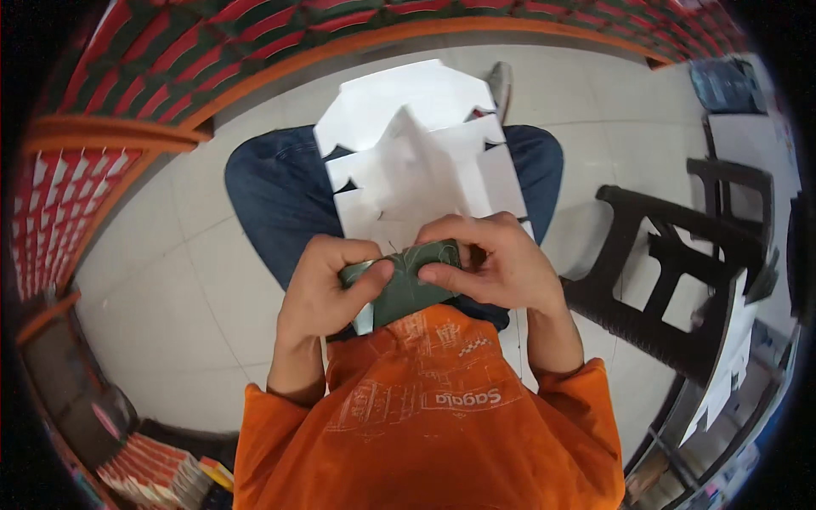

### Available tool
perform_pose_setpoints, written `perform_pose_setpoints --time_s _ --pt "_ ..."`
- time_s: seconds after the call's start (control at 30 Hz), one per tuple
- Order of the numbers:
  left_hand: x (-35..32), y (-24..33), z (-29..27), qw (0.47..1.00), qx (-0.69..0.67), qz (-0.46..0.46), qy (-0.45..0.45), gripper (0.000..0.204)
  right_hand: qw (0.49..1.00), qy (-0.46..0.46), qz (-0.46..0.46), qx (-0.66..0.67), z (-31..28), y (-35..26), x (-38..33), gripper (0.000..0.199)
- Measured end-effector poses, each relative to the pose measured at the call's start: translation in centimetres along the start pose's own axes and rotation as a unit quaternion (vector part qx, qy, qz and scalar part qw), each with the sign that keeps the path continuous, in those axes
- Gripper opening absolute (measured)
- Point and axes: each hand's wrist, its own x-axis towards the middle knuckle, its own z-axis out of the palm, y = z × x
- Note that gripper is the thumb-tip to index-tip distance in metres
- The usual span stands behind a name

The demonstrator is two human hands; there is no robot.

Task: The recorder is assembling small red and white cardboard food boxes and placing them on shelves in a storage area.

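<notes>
Close to my body, both hands hold a small dark green folded piece of card with thin pale lines on it and a light inner face at its left end. My left hand grips its left part, thumb laid on the front. On the right end, my right hand is closed in the same way, with fingers behind and the thumb in front. A large white die-cut cardboard sheet with notched edges and creased flaps lies across my legs, just beyond the hands. Its near edge is partly hidden by them.
Orange-framed racks filled with red and green folded pieces curve along the far side and left. A black plastic chair or stool stands at the right, near white sheets. Several red-and-white stacked pieces sit at lower left beside a yellow object.
</notes>
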Motion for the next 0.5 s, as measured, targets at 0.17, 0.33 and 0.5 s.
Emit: perform_pose_setpoints --time_s 0.17,0.33,0.5 --pt "0.4 -0.6 -1.8 0.998 -0.043 0.039 -0.036 0.015 1.000 -0.008 0.006 -0.029 2.4 -0.2 0.2 0.039" --pt "0.6 0.2 -2.7 0.975 -0.136 0.088 -0.151 0.007 0.974 -0.109 -0.096 -0.172 0.0 -0.6 -0.4 0.077" --pt "-1.1 0.0 -6.6 0.967 0.087 0.169 -0.167 0.029 0.897 0.038 -0.019 -0.439 -5.5 -0.2 -1.0 0.081"
